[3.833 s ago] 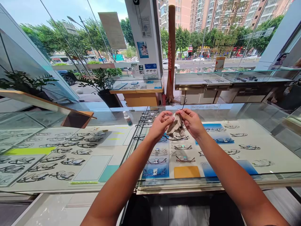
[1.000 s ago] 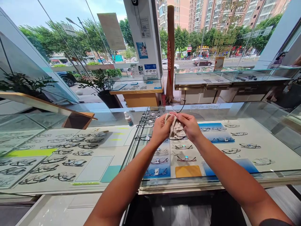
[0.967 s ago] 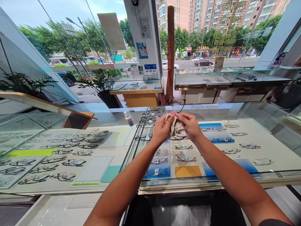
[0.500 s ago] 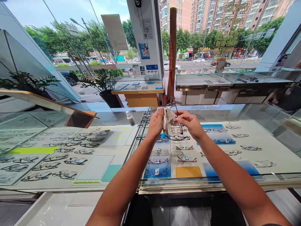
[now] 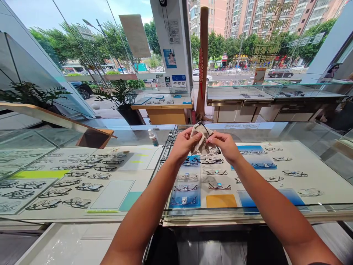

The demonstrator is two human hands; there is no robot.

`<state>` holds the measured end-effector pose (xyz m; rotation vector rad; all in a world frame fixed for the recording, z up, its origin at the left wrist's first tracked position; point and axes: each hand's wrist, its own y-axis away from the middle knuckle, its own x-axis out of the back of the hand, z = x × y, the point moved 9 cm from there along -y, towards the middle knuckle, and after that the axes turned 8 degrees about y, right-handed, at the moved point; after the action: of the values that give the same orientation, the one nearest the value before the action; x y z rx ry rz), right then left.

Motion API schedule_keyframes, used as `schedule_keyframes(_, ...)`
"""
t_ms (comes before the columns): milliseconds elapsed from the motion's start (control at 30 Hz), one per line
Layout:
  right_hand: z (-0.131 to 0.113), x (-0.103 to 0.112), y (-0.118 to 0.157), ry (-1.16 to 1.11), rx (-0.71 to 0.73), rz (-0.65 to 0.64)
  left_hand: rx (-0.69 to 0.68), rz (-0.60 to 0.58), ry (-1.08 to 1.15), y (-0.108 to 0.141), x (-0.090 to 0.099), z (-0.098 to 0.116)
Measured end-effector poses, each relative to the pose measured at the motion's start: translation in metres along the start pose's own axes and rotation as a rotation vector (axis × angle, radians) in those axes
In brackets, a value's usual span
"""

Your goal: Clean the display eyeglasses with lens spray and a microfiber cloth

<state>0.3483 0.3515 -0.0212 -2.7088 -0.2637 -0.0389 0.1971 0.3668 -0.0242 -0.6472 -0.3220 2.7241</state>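
Note:
Above the glass display counter, my left hand [image 5: 184,144] is closed on a crumpled beige cloth [image 5: 200,147], its thumb pressed on the fabric. The cloth is wrapped around part of a pair of dark-framed glasses [image 5: 204,129]. My right hand [image 5: 224,144] pinches the glasses at the cloth's right side, fingertips touching the cloth. One thin dark arm of the glasses sticks out below the right fingers; the lenses are mostly hidden. To the left of my hands, a small white spray bottle [image 5: 153,138] stands upright on the counter.
Rows of spectacles [image 5: 185,188] lie inside the counter [image 5: 193,218] beneath my arms, with a yellow-orange pad [image 5: 221,201] near its front edge. A wood-edged mirror or panel [image 5: 93,138] juts in from the left. Beyond the counter rises a wooden post [image 5: 203,62].
My left hand has turned, its thumb now lying across the cloth toward the right. The cloth has been bunched higher over the glasses, and the glasses have tilted.

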Motion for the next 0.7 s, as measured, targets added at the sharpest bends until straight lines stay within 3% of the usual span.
schedule_keyframes(67, 0.002, -0.003, 0.000, -0.023, -0.013, -0.030, -0.020, -0.007, -0.028, 0.003, -0.004, 0.000)
schedule_keyframes(300, 0.004, -0.036, 0.008, -0.067, 0.004, -0.274, -0.243, 0.138, -0.180, 0.008, -0.001, 0.013)
schedule_keyframes(367, 0.004, -0.036, 0.008, -0.069, -0.002, -0.278, -0.228, 0.128, -0.160, 0.006, 0.001, 0.014)
schedule_keyframes(567, 0.005, -0.014, 0.002, -0.161, -0.079, -0.162, -0.052, -0.086, -0.071, 0.004, -0.010, 0.006)
schedule_keyframes(700, 0.012, -0.025, 0.003, -0.192, -0.106, -0.219, -0.137, 0.023, -0.138, 0.006, -0.005, 0.007)
